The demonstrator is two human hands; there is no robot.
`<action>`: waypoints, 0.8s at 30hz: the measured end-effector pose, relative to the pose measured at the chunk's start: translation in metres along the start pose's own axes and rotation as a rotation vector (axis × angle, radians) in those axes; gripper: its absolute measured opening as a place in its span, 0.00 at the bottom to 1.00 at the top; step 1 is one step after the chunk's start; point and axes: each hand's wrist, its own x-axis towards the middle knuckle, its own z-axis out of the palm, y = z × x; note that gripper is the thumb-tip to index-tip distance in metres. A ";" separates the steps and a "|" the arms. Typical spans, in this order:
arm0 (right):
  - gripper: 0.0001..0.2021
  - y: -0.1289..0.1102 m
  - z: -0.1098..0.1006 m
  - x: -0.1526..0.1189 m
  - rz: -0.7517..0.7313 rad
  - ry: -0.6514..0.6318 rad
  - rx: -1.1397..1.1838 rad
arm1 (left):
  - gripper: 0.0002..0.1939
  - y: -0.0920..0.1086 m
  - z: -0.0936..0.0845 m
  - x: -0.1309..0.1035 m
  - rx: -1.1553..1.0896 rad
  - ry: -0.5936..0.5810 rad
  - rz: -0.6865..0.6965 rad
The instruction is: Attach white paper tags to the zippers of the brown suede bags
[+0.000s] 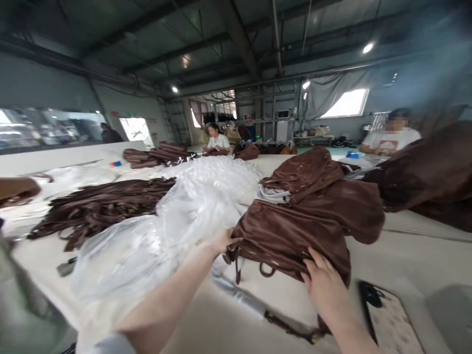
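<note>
A brown leather-like bag (pixel 287 236) lies on the white table (pixel 221 324), its strap, partly wrapped in pale material, trailing toward me. At the bag's left end, my left hand (pixel 224 242) has its fingers closed on the edge. My right hand (pixel 320 270) rests on the bag's near side, fingers spread and thumb to the left. Behind this bag, more brown bags (pixel 309 172) are piled, with white material showing between them. Clear plastic wrapping (pixel 199 196) is heaped beside my left forearm.
Many brown straps (pixel 110 206) are bundled on the left. A phone (pixel 391 314) lies at the near right. Large brown bags (pixel 431 172) stand at the far right. Two people (pixel 218 141) sit across the table, and brown pieces (pixel 155 153) are stacked farther back.
</note>
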 end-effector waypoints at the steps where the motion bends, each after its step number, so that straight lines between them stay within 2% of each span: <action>1: 0.14 0.002 0.004 -0.002 -0.028 0.026 -0.008 | 0.25 -0.002 -0.006 -0.002 0.018 0.075 -0.020; 3: 0.14 0.005 0.009 -0.006 -0.071 0.065 -0.016 | 0.24 0.000 -0.020 -0.014 0.041 0.251 -0.035; 5: 0.14 0.007 0.012 -0.008 -0.092 0.089 -0.013 | 0.24 0.008 -0.029 -0.039 0.059 0.433 -0.029; 8: 0.14 0.009 0.016 -0.008 -0.097 0.117 -0.004 | 0.25 0.022 -0.021 -0.097 0.028 0.690 0.051; 9: 0.14 0.010 0.017 -0.007 -0.101 0.122 -0.003 | 0.25 0.025 -0.012 -0.119 0.007 0.643 0.081; 11: 0.14 0.012 0.021 -0.007 -0.109 0.125 -0.006 | 0.22 0.026 0.011 -0.156 0.057 0.360 0.113; 12: 0.14 0.013 0.023 -0.007 -0.114 0.123 -0.006 | 0.18 0.024 0.023 -0.169 0.112 0.251 0.121; 13: 0.14 0.014 0.024 -0.007 -0.117 0.121 -0.006 | 0.15 0.021 0.034 -0.178 0.145 0.190 0.124; 16: 0.14 0.016 0.025 -0.008 -0.115 0.117 -0.008 | 0.12 0.008 0.053 -0.177 0.170 0.124 0.090; 19: 0.13 0.014 0.022 -0.008 -0.111 0.114 -0.017 | 0.15 0.006 0.055 -0.158 0.044 0.072 0.056; 21: 0.12 0.013 0.020 -0.008 -0.109 0.115 -0.018 | 0.17 0.016 0.050 -0.152 -0.122 0.000 0.057; 24: 0.12 0.010 0.017 -0.008 -0.102 0.118 0.002 | 0.20 0.045 0.038 -0.166 -0.441 -0.173 0.056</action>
